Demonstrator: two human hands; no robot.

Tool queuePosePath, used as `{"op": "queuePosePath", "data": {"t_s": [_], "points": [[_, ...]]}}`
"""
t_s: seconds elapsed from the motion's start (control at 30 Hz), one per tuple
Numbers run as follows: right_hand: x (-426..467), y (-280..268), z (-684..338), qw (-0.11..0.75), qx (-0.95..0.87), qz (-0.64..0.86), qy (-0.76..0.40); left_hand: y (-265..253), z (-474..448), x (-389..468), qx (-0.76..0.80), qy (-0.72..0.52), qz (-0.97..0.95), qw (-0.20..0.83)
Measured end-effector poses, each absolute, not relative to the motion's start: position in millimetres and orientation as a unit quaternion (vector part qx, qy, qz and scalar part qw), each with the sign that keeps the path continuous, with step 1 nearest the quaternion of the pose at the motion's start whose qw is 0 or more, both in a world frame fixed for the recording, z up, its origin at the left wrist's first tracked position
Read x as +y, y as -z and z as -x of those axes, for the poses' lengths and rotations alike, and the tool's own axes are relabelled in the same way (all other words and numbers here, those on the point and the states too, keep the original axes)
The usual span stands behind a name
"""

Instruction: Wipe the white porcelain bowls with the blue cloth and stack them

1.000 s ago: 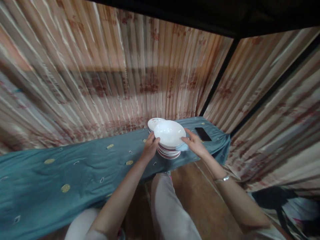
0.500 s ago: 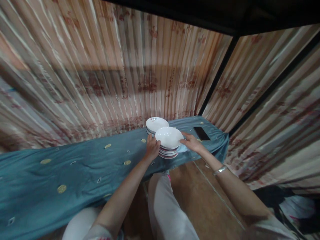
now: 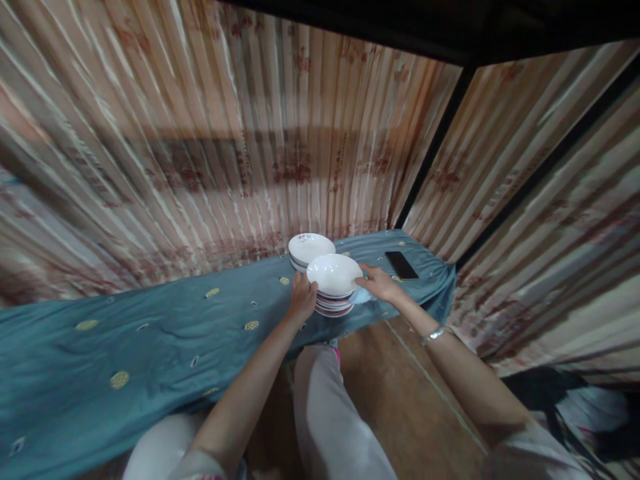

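A white plate (image 3: pixel 334 274) with a glossy, curved inside tops a stack of plates (image 3: pixel 334 305) close to the table's front edge. My left hand (image 3: pixel 303 297) grips its left rim, thumb on top. On the opposite rim my right hand (image 3: pixel 379 283) is closed, with the fingers behind the edge. Under the right hand a light blue cloth (image 3: pixel 361 296) lies against the stack. Just behind stands a second stack, whose top white plate (image 3: pixel 311 248) carries a small floral print.
A teal patterned cloth covers the long table (image 3: pixel 175 327). A black phone (image 3: pixel 401 265) lies right of the plates. Pleated curtains (image 3: pixel 300 133) hang behind, with a dark metal pole (image 3: pixel 435 150) at the corner. My legs (image 3: pixel 330 413) are below the front edge.
Both hands still hold the top plate by its rims. The whole scene sits slightly farther left in view; the plate's position over the stack looks nearly the same.
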State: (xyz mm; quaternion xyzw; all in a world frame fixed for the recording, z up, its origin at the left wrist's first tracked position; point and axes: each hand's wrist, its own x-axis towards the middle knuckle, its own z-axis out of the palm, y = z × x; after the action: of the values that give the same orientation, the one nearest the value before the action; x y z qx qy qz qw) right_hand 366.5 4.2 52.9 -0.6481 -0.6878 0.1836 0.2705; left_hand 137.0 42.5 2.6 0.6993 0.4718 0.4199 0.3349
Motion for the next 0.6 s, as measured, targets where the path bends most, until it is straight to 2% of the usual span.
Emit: {"op": "queuePosePath", "data": {"t_s": [0.13, 0.33, 0.47, 0.6], "points": [[0.6, -48.9, -368.2, 0.295, -0.658, 0.668, -0.183, -3.8, -137.5, 42.1, 0.483, -0.429, -0.674, 0.359], [-24.8, -49.2, -380.7, 0.39, -0.598, 0.664, -0.221, -10.3, -137.3, 35.3, 0.494, -0.433, -0.655, 0.374], [-60.4, -50.3, -365.6, 0.458, -0.554, 0.605, -0.342, -5.0, -127.5, 20.7, 0.519, -0.451, -0.602, 0.406], [-89.2, -33.2, -313.9, 0.457, -0.49, 0.53, -0.52, 23.2, -94.1, -4.4, 0.525, -0.501, -0.508, 0.464]]}}
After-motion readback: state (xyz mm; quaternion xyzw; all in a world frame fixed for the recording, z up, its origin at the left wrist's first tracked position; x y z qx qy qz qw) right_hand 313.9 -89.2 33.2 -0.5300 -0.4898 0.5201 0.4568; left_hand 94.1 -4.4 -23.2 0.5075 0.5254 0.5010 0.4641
